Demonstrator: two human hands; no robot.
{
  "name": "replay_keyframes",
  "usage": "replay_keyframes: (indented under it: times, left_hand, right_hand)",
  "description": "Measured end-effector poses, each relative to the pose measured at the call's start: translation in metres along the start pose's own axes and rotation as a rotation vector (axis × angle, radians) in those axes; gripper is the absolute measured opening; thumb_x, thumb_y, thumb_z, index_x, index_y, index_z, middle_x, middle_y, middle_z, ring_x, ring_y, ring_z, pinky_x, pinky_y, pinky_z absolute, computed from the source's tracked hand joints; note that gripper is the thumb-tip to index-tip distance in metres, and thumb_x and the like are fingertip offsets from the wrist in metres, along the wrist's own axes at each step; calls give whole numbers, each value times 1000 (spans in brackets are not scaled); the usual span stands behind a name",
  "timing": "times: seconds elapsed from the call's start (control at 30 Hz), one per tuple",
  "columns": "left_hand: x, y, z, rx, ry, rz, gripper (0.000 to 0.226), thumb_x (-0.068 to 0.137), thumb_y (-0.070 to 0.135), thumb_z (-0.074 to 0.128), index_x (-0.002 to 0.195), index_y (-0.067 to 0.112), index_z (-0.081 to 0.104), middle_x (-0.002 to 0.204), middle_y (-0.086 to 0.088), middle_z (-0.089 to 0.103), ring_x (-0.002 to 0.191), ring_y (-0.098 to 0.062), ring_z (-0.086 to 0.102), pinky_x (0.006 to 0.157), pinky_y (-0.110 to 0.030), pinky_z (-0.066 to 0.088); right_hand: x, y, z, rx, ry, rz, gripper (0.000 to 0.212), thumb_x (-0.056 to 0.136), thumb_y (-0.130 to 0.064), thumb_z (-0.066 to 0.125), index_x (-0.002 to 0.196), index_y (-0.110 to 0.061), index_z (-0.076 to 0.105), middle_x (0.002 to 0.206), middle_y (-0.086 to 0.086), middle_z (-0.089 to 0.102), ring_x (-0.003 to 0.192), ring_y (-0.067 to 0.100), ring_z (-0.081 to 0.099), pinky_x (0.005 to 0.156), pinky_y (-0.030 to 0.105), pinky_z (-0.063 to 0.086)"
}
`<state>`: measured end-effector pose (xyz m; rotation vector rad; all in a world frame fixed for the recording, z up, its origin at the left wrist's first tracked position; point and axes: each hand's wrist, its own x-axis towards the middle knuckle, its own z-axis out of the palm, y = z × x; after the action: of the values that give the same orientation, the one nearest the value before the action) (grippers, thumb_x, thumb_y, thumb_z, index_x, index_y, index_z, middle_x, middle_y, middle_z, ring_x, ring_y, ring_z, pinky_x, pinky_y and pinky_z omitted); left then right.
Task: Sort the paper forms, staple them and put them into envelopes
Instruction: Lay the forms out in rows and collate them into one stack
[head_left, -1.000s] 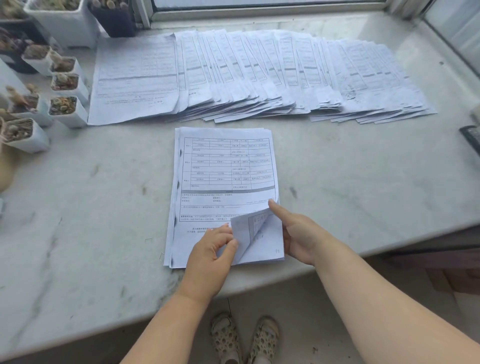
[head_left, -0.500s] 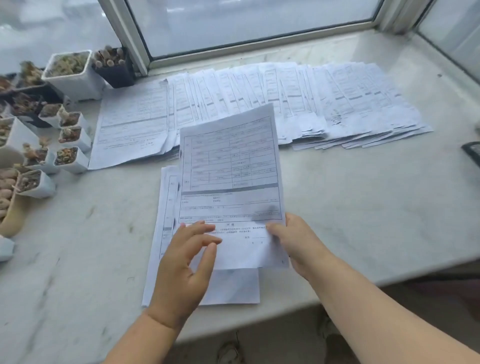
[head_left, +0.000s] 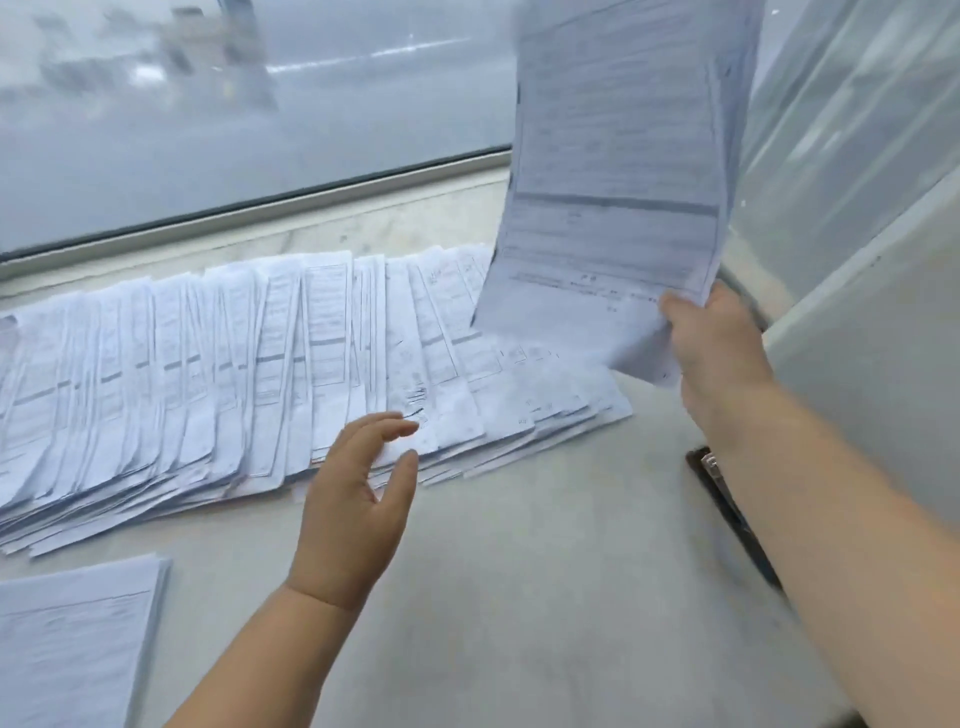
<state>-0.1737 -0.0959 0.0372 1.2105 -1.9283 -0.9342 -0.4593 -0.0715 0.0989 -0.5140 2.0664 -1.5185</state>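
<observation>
Clearly early in the job, by the look of it. Right hand (head_left: 714, 358) at right of frame, fingers pinching the lower corner of one form (head_left: 618, 171), held upright above the far right end of the fanned row (head_left: 311, 364) across the middle. Left hand (head_left: 358, 499) at centre, fingers loosely spread, gripping nothing, hovering at the row's near edge. Small stack (head_left: 72, 639) at lower left, lying flat on the sill (head_left: 545, 597). Dark flat object (head_left: 727, 509) at right, half hidden under the right forearm; cannot tell what it is. Sorting under way, judging from row and stack: many forms laid out, more left to place. No stapled sets and no envelopes in view, so both steps apparently still to come.
</observation>
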Motion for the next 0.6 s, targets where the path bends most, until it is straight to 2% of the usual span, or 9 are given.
replay_keyframes:
  times: [0.07,0.13,0.2,0.27,0.33,0.4,0.43,0.5,0.6]
  left_hand:
    - [15,-2,29,57,-29,-23,24,83,22,56,106,25,63,112,18,59,110,12,48,95,-1,29]
    - [26,-4,55,129,-73,-15,26,82,23,58,107,21,65,112,16,57,110,3,49,96,-3,28]
    - [38,-5,80,193,-137,-8,29,82,28,58,109,19,65,116,12,57,112,-8,50,100,-15,31]
    - [49,-6,103,285,-182,12,36,81,37,60,111,19,65,124,3,57,118,-16,47,105,-36,35]
    - [58,-6,121,394,-256,-28,49,78,45,67,120,21,59,137,-2,47,133,-22,36,113,-50,23]
    - [62,-8,133,449,-318,-122,64,74,51,71,129,26,51,148,-1,34,143,-24,21,116,-50,12]
    - [62,-10,136,466,-320,-130,67,73,54,72,130,26,49,148,-1,33,143,-25,20,115,-50,13]
    - [63,-15,138,470,-284,-101,69,70,56,70,127,23,52,144,-3,39,140,-28,28,112,-53,21]
    - [63,-18,133,392,-207,-97,62,70,52,72,120,17,59,135,-2,50,131,-25,41,109,-53,29]
  right_hand:
    - [35,-7,-6,75,24,0,22,90,-10,53,108,-21,60,90,-5,63,90,22,62,76,28,48]
    - [57,-9,-5,185,-10,83,21,95,-2,50,101,-21,57,84,-13,57,82,12,59,71,21,47]
    - [71,-6,1,321,-70,230,27,95,5,48,92,-20,59,88,-6,65,87,17,65,79,29,53]
    - [79,6,10,414,-160,380,28,95,6,44,100,-12,65,100,6,71,97,25,68,87,40,55]
    - [84,21,19,469,-265,525,29,97,4,39,112,-4,63,113,13,70,105,29,68,81,43,57]
    - [85,37,26,502,-381,624,29,98,0,37,112,-4,62,119,14,68,109,32,65,79,46,56]
    - [85,44,28,500,-435,663,28,99,-3,37,112,-5,61,121,13,68,110,33,64,85,50,53]
    - [86,55,32,483,-512,710,28,100,-7,38,117,-7,60,122,11,68,111,31,64,98,57,43]
    - [86,66,37,436,-577,721,31,99,-7,40,121,-13,60,112,5,72,95,28,71,89,56,47]
